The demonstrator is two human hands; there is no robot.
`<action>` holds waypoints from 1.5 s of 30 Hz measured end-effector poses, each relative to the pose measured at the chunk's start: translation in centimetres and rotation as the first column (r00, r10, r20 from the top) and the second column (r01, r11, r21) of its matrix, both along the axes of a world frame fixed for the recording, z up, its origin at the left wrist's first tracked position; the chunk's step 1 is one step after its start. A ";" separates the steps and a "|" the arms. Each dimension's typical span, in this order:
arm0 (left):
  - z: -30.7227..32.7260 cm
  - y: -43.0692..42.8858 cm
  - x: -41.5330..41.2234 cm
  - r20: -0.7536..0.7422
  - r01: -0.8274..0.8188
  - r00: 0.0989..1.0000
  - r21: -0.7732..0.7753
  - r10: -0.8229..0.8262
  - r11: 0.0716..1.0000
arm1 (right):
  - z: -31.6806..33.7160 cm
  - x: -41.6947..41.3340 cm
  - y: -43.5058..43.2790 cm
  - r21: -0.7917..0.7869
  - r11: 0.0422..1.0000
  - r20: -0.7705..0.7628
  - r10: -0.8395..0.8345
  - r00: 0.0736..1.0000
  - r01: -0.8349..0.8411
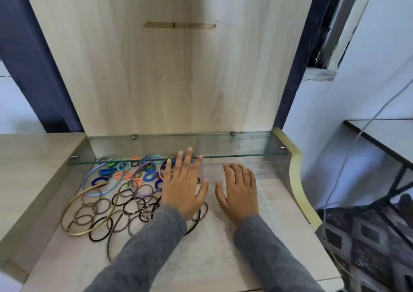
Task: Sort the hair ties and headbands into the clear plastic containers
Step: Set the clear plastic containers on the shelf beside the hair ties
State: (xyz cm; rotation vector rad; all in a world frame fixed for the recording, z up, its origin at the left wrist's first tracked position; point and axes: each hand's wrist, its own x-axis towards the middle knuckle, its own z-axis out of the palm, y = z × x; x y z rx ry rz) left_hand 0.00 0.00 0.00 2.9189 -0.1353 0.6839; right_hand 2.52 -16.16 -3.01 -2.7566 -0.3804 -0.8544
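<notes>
- Left hand (183,186): lying palm down, fingers straight and fanned apart, covering the right edge of the hair-tie pile and gripping nothing.
- Right hand (239,191): resting palm down just beside it on the desk (201,258), fingers loosely extended and holding nothing. The fingertips are reaching toward a clear container (266,169), which is showing only faintly beneath the glass shelf (223,152).
- Grey sleeves (156,236): covering both forearms.
- Hair ties (100,213): brown and black loops lying tangled on the desk at left. Small coloured ones (125,174) are sitting behind them, under the shelf.
- Headbands: a gold headband (64,211), pale blue headband (83,182) and lilac headband (132,179) are curving through the pile.
- Wooden panel (167,79): standing behind.
</notes>
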 end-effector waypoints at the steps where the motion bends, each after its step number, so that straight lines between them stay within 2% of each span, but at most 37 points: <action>1: 0.1 -0.3 -0.1 -0.016 0.010 1.000 -0.016 -0.010 1.000 | 0.1 0.1 -0.4 -0.001 1.000 -0.005 -0.012 1.000 0.012; 5: -0.2 -1.7 -0.1 -0.086 0.037 0.995 -0.061 -0.042 0.997 | -0.2 0.5 -2.1 -0.013 0.995 -0.006 -0.097 0.995 0.097; 15: -1.4 -2.9 0.3 -0.297 -0.069 0.954 -0.051 0.051 0.996 | 0.4 1.2 -3.9 -0.068 0.993 -0.108 -0.105 0.989 0.098; 19: -2.0 -3.0 0.5 -0.388 -0.085 0.918 0.017 0.085 0.996 | 0.5 1.5 -4.5 -0.070 0.996 -0.119 -0.066 0.991 0.057; 25: -1.6 -2.7 0.7 -0.390 -0.140 0.913 -0.032 0.117 0.990 | 1.1 1.7 -5.3 0.003 1.000 -0.101 0.027 0.995 -0.027; 32: 0.1 -1.2 1.3 -0.327 -0.123 0.944 -0.225 0.044 0.966 | 1.3 0.8 -5.8 0.057 0.998 -0.024 0.036 0.999 -0.034; 36: 0.8 -0.3 1.8 -0.357 -0.164 0.934 -0.442 -0.006 0.882 | 1.5 0.2 -6.0 0.053 0.998 0.008 0.026 1.000 -0.026; 38: 1.0 0.0 2.4 -0.391 -0.199 0.921 -0.490 -0.010 0.849 | 1.7 0.1 -6.1 0.073 0.997 0.007 0.037 0.999 -0.038; 40: 1.3 0.1 3.0 -0.412 -0.217 0.910 -0.550 -0.037 0.807 | 2.0 0.3 -6.3 0.144 0.987 -0.001 0.068 0.998 -0.067; 42: 1.5 0.0 3.4 -0.427 -0.222 0.901 -0.615 -0.082 0.757 | 2.8 0.6 -6.7 0.332 0.939 -0.013 0.095 0.995 -0.085; 45: 2.0 -0.2 3.6 -0.456 -0.246 0.883 -0.648 -0.109 0.721 | 4.0 1.6 -7.6 0.504 0.864 -0.008 0.008 1.000 -0.003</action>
